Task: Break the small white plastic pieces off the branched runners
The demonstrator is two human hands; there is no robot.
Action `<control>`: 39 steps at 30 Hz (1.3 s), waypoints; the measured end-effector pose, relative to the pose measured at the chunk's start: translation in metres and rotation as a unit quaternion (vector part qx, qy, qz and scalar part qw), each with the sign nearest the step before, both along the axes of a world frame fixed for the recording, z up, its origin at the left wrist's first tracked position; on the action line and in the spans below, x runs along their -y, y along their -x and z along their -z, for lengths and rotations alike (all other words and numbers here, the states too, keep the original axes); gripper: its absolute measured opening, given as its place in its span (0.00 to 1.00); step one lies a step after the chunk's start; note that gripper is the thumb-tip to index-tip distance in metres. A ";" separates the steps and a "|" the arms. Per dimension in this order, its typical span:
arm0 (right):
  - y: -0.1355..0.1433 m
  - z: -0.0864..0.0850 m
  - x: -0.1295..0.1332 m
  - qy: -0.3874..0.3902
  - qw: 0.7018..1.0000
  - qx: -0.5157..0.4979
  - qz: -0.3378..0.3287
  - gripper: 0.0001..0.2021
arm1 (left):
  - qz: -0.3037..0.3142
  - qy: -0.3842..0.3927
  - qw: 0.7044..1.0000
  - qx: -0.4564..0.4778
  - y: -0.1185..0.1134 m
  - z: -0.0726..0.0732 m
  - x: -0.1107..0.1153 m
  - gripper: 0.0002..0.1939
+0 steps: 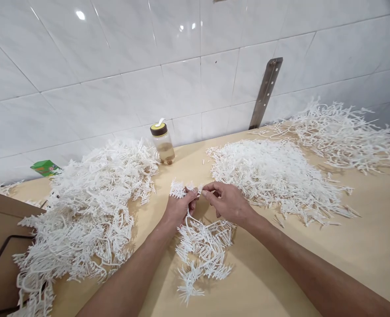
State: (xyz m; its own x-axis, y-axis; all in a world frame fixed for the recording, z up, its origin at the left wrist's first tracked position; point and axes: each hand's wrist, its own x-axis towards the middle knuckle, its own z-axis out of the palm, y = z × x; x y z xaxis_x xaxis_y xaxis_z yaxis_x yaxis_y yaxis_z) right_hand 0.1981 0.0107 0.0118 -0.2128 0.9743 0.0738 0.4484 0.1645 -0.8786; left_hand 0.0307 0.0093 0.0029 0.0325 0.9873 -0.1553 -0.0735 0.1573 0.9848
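Observation:
My left hand (182, 204) is closed around the stem of a white plastic branch (204, 246). Bristly white twigs stick out above its fingers, while the fuller part of the branch hangs down over the table between my forearms. My right hand (226, 202) pinches at the tip of a small white twig, thumb against index finger, right beside the left thumb. A large heap of white branched pieces (96, 198) lies to the left of my hands. Just beyond my right hand spreads another heap of short white pieces (264, 171).
At the far right lies a looser pile of longer white stems (350, 136). A jar with a yellow and brown lid (163, 147) stands near the tiled wall. Behind the left heap is a green packet (45, 167). A perforated metal strip (266, 92) leans on the wall; a cardboard box (6, 233) stands left.

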 end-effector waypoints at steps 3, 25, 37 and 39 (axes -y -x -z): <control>0.003 0.000 0.002 0.019 1.000 -0.023 0.000 0.13 | 0.019 -0.038 0.998 -0.049 0.000 0.000 0.002 0.19; 0.001 0.012 -0.007 0.148 0.985 -0.080 -0.028 0.09 | 0.051 -0.047 0.997 -0.040 0.000 -0.002 0.005 0.22; -0.001 0.010 -0.012 -0.089 0.983 0.110 0.117 0.05 | 0.066 -0.009 0.998 0.022 -0.006 -0.005 0.010 0.23; -0.004 0.010 -0.012 -0.113 0.980 0.106 0.122 0.04 | 0.038 0.006 0.999 0.031 -0.005 -0.003 0.007 0.22</control>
State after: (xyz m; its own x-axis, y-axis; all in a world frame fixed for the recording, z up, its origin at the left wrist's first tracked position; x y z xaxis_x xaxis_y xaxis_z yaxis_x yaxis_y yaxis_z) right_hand 0.2019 0.0224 0.0017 -0.0101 0.9621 0.2726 0.6672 0.2095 -0.7148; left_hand 0.0355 0.0025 0.0054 0.1181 0.9796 -0.1629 -0.1215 0.1770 0.9767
